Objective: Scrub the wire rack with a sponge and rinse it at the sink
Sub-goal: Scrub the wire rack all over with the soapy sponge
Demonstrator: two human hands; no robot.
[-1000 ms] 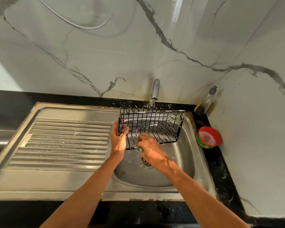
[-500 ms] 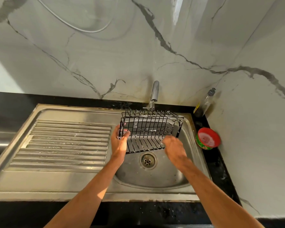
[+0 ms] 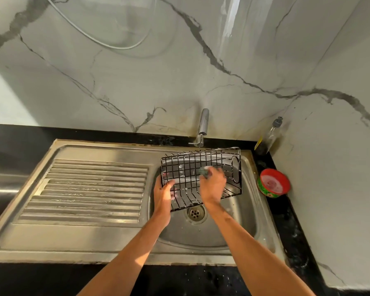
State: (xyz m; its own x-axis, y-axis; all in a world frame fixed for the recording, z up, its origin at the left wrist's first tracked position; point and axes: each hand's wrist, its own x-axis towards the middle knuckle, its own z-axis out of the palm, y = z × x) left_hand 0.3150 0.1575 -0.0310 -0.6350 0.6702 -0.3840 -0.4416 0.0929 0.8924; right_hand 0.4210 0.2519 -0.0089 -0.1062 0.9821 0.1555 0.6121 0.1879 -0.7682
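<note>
The wire rack (image 3: 201, 174) is held over the sink (image 3: 239, 227) basin, drainboard (image 3: 90, 189) left, tub (image 3: 273, 185) and bottle (image 3: 269, 135) right on the worktop (image 3: 286, 210), tap (image 3: 202, 127) behind.

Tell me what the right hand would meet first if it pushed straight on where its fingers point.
Probably the rack: the right hand's sponge seems pressed on its wires, though depth is unclear.

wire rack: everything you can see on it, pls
The rack is a black rectangular basket of thin wire, metal by the look of it, with a grid floor and raised sides. Whitish foam seems to cling to some bars. It is held tilted over the sink, just in front of the tap. The left hand grips its left end; the right hand presses a sponge against the wires inside.
</note>
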